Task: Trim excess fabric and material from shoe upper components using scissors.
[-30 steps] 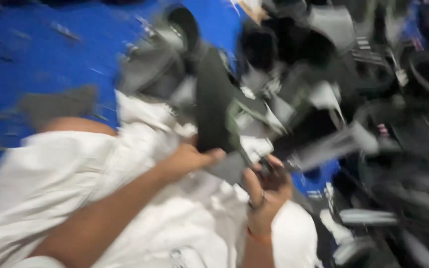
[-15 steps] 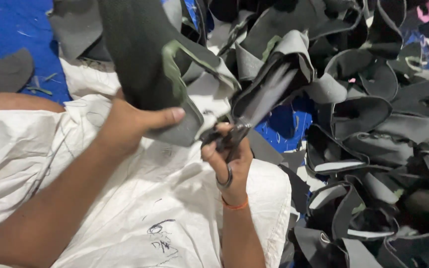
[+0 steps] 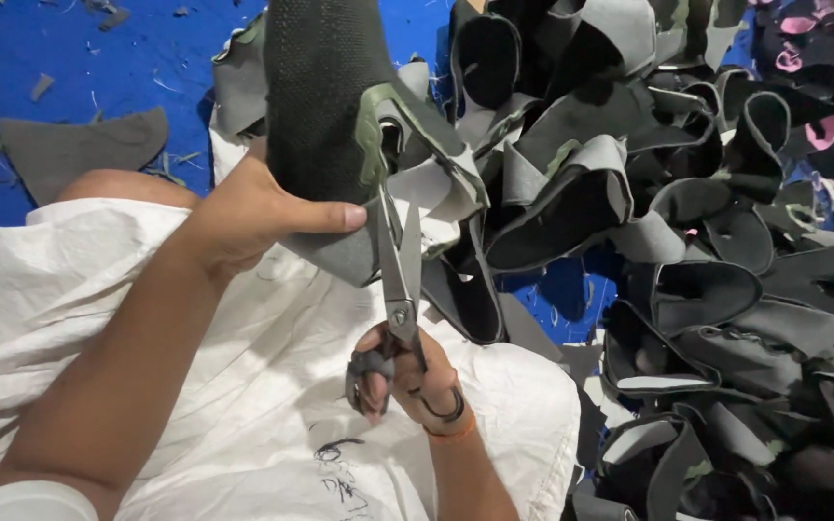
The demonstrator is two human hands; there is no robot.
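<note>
Gripping a dark mesh shoe upper with olive-green trim, the left hand holds it above the lap. Right hand works grey metal scissors, blades narrowly parted at its edge. Trimming looks unfinished; a heap of dark uppers waits at the white sack's right edge.

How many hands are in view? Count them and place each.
2. The left hand grips the dark shoe upper at upper centre; the right hand holds the scissors below it. None seem hidden.
</note>
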